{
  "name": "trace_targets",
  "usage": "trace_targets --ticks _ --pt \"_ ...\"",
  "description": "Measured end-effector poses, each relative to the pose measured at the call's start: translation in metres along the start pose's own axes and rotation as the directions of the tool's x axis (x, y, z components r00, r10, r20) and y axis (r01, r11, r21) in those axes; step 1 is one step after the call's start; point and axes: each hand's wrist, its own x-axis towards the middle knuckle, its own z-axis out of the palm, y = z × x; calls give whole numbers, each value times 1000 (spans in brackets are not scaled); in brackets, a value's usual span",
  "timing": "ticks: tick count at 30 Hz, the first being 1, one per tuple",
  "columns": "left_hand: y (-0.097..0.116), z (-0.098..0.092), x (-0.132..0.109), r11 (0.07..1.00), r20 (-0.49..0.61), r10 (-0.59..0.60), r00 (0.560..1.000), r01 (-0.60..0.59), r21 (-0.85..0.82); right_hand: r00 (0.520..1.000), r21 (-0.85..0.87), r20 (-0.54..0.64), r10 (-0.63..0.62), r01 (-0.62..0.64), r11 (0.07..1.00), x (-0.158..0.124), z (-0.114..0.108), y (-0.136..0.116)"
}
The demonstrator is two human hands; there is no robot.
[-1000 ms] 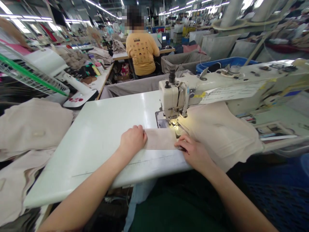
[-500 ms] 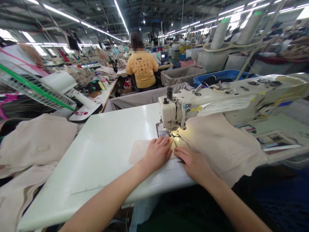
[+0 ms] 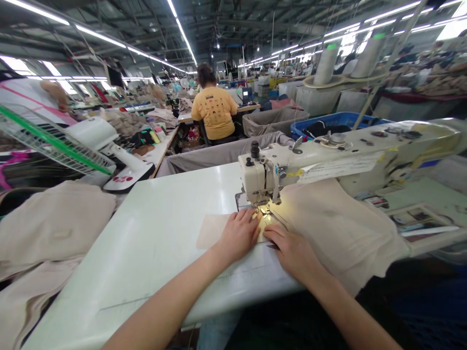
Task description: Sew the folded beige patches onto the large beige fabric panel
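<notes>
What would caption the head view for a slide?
Left hand on a pale fabric piece, right hand close by, both near the light under a sewing machine's head.

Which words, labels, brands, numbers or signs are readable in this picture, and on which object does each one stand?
No text can be read for certain.
Paper strip on the sewing machine: lines of writing, too blurred.
Blue marking near the machine's needle end: too small.
Yellow shirt of the person ahead: small prints on the back, unreadable.
</notes>
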Motion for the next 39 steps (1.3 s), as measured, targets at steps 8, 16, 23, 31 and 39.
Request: trace_targets --ticks 8,16,23,31,39 --pt "-3 2 0 1000 -9 6 1000 -6 -9 1000 5 -9 -11 11 1000 3 1 1" --pt "-3 4 1 1000 -18 18 1000 -18 -10 1000 -1 -18 -4 4 1000 5 2 0" --pt "-5 7 -1 999 -33 32 999 -33 -9 999 -16 -34 -6 6 1000 7 -2 -2" --pt "15 5 -26 985 -13 159 987 -160 -60 1000 -64 16 2 -1 998 -9 6 0" --pt "-1 4 -14 978 -52 166 985 -171 -123 1000 -49 12 24 -23 999 10 -3 -4"
